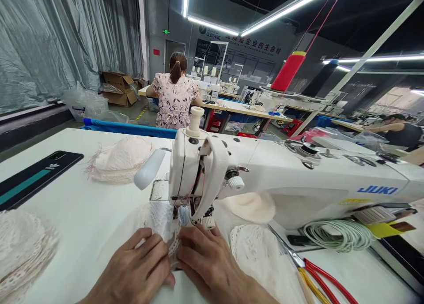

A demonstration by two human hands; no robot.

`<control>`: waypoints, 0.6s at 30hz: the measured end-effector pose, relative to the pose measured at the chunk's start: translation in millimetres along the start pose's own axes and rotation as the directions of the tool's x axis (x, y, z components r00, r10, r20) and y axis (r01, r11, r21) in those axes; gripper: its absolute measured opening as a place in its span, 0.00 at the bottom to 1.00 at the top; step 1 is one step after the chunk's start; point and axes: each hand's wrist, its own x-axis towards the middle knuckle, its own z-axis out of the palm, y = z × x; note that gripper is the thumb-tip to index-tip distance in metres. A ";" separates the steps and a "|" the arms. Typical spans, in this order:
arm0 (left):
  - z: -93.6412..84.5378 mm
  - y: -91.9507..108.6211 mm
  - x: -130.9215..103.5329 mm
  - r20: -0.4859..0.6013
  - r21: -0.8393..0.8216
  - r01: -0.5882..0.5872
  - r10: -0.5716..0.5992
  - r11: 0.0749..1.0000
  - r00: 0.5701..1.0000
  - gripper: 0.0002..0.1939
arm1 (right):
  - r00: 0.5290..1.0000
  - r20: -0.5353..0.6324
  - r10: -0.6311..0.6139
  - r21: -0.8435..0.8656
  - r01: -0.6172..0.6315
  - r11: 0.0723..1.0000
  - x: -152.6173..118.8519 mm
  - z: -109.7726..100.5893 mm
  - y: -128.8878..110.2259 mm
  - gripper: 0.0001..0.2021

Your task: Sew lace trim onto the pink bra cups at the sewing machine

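A piece of cream lace fabric (162, 220) lies under the needle area of a white sewing machine (265, 167), spread over its bed. My left hand (139, 262) rests on the near left of the lace, fingers bent and pressed together on it. Close beside it, my right hand (210, 257) holds the lace edge just in front of the presser foot, fingers curled; its fingertips are partly hidden. To the right of my right hand lies another lace piece (255, 251), with a smooth cream cup (253, 207) behind it.
Stacked lace pieces (23, 251) sit at the left, more cream cups (121, 158) farther back. A dark ruler-like case (36, 176) lies at left. Red-handled scissors (318, 268) and coiled pale cord (338, 234) are at right. Ahead, a person (177, 92) sits facing away.
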 end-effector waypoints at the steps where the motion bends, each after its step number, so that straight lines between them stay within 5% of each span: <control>1: -0.4 -0.6 -0.4 -0.001 -0.007 0.001 -0.001 1.000 1.000 0.19 | 1.000 0.000 -0.009 0.000 0.009 1.000 -0.2 -0.2 -0.2 0.10; 8: -0.8 -6.0 -6.6 0.136 0.115 0.040 -0.056 0.992 0.989 0.18 | 0.999 -0.015 -0.045 0.055 0.046 0.997 0.8 -0.1 0.2 0.08; 18: 3.7 -4.5 -8.6 0.086 0.094 0.024 -0.032 0.995 0.996 0.11 | 1.000 0.005 -0.023 0.019 0.023 1.000 3.1 -6.3 -2.9 0.06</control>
